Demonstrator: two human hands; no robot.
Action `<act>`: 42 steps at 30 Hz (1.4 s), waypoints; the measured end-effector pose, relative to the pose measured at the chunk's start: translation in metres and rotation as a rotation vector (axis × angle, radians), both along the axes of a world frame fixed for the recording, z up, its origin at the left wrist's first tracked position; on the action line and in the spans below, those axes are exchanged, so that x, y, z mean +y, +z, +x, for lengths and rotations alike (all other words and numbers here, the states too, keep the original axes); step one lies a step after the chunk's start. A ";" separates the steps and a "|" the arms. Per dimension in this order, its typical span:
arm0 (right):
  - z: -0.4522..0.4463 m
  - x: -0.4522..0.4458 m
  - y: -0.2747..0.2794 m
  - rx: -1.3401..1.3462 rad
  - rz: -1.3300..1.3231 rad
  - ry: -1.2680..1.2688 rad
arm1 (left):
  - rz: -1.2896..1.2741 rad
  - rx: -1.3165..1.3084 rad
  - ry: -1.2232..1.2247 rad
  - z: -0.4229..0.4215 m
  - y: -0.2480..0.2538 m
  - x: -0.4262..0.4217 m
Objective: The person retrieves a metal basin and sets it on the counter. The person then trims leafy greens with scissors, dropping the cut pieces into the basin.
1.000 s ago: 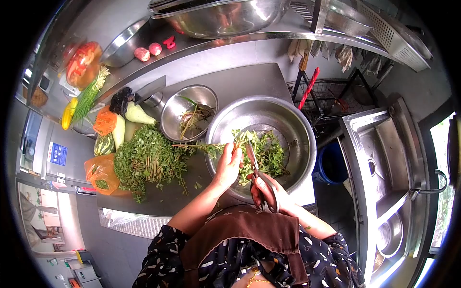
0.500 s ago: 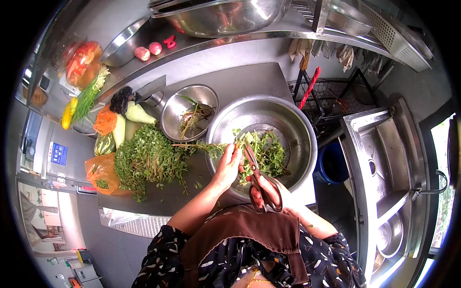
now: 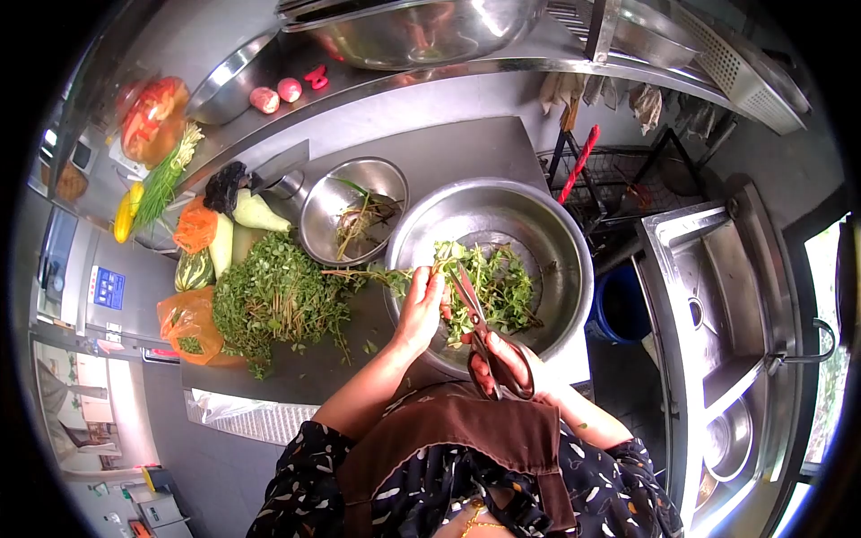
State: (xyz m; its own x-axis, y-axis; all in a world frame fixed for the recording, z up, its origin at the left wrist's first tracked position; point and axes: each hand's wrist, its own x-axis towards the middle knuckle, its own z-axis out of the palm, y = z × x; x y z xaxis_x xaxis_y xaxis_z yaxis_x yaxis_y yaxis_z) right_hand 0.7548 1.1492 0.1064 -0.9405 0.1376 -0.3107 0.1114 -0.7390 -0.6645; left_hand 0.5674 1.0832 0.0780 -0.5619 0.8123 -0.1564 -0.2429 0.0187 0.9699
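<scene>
My left hand (image 3: 420,314) is closed around a stalk of leafy greens (image 3: 387,276), whose stem sticks out to the left. Scissors (image 3: 473,309) are in my right hand (image 3: 504,363), their blades pointing up beside the greens at my left fingertips. Both hands are over the near left part of a large steel basin (image 3: 567,309), where cut greens (image 3: 502,285) lie. A smaller steel bowl (image 3: 316,204) with stems and roots stands to the left of the basin. A big heap of uncut greens (image 3: 269,291) rests on the counter at left.
Left of the heap are an orange plastic bag (image 3: 190,325), a striped squash (image 3: 195,269) and a pale gourd (image 3: 260,213). A knife (image 3: 282,163) stands behind them. An overhead shelf (image 3: 395,76) holds basins and radishes. At right is a steel sink (image 3: 704,278).
The scissors and my right hand have shifted very slightly to the right and down. My left hand stays nearly in place, still gripping the stalk.
</scene>
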 end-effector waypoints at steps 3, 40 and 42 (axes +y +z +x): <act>-0.003 -0.001 -0.001 -0.007 -0.038 0.001 | -0.013 0.038 -0.038 0.001 -0.001 0.000; 0.000 0.003 -0.018 -0.044 -0.140 -0.127 | 0.078 -0.757 -0.196 -0.021 0.013 -0.003; 0.002 0.004 -0.023 -0.026 -0.098 -0.070 | 0.068 -0.547 -0.051 -0.042 0.014 0.000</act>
State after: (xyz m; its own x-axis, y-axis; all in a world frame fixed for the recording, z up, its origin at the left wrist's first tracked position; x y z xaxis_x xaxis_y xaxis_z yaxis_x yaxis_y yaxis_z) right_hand 0.7567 1.1536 0.0829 -0.9211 0.1703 -0.3500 0.0737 -0.8066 -0.5864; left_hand 0.5251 1.0835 0.0921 -0.3736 0.8547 -0.3604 -0.7118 -0.0151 0.7022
